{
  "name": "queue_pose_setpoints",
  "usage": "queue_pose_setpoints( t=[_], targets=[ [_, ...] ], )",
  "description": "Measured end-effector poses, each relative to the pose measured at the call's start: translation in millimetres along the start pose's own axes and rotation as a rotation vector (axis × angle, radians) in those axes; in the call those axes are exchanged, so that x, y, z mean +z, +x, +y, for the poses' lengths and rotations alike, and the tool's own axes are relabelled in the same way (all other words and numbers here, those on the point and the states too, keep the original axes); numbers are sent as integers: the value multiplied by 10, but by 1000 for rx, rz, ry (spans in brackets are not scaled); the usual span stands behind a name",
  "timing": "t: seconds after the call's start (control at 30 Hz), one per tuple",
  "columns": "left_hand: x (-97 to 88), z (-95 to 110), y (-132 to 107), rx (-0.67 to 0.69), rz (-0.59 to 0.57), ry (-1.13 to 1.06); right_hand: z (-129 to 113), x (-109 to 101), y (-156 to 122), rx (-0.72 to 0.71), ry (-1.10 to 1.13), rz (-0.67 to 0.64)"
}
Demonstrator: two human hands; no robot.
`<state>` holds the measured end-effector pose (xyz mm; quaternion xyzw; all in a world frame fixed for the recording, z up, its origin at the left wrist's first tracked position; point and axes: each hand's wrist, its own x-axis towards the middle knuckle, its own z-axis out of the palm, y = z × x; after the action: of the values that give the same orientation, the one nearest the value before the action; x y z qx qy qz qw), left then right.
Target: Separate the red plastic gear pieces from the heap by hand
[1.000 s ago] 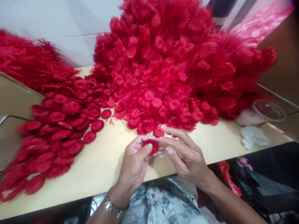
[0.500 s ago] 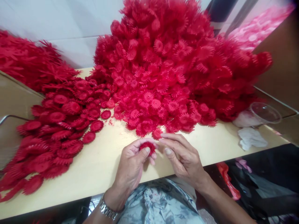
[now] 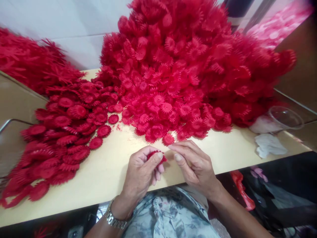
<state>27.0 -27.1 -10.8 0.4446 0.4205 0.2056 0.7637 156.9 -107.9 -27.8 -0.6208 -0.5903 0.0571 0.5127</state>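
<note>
- Left hand point(image 3: 142, 173): pinches a red flower point(image 3: 155, 154), mostly hidden by the thumb.
- Right hand point(image 3: 195, 163): fingers loose, empty, just right of it.
- Far heap point(image 3: 178, 66): top cut off.

- L hand point(image 3: 142, 168): fingers curled in, thumb pressed vs. fingertips, pinch closed, back of hand up.
- R hand point(image 3: 195, 165): palm down, fingers loosely extended, tips just beside L hand's.
</note>
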Motion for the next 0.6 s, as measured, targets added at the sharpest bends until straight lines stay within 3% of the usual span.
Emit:
queue_pose_setpoints(
  t=[0.33, 0.6],
  targets=[
    [13, -29, 14, 44, -56, 25, -112, 36, 198, 21, -19, -180],
    [-33, -41, 3, 68, -75, -30, -44, 131, 121, -139, -239, -151]
  ],
)
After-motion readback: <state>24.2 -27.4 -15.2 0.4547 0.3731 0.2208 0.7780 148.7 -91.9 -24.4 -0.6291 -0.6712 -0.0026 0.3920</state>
